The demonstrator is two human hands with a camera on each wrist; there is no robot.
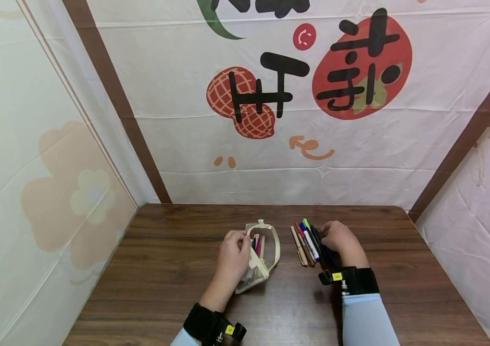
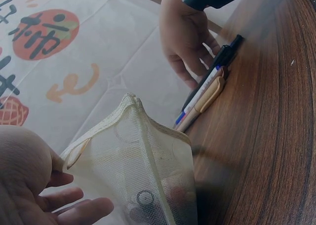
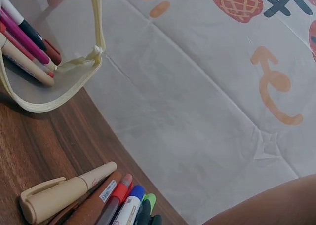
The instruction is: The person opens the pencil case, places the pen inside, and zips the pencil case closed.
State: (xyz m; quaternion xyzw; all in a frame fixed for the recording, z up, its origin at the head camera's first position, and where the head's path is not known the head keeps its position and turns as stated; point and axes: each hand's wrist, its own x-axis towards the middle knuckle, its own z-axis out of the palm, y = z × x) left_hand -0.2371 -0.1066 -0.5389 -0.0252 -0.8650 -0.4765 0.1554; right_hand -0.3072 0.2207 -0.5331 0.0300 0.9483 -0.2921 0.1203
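My left hand [image 1: 233,253] pinches the rim of a cream mesh pencil case [image 1: 277,247] on the left side. The case's mouth is wide, and several pens [image 3: 28,40] lie inside it. My right hand [image 1: 343,240] is at the right end of a row of loose pens, its fingers down by the black pens [image 1: 324,254]; in the left wrist view its fingers look loosely bent beside them. A beige pen [image 3: 69,191] lies at the left of that row, beside a brown pen [image 3: 91,203], a red one and a blue-capped white marker [image 3: 129,205].
A dark wooden table [image 1: 149,269] carries everything. Behind it hangs a white printed cloth [image 1: 175,144], with more cloth walls at left [image 1: 11,168] and right [image 1: 487,192].
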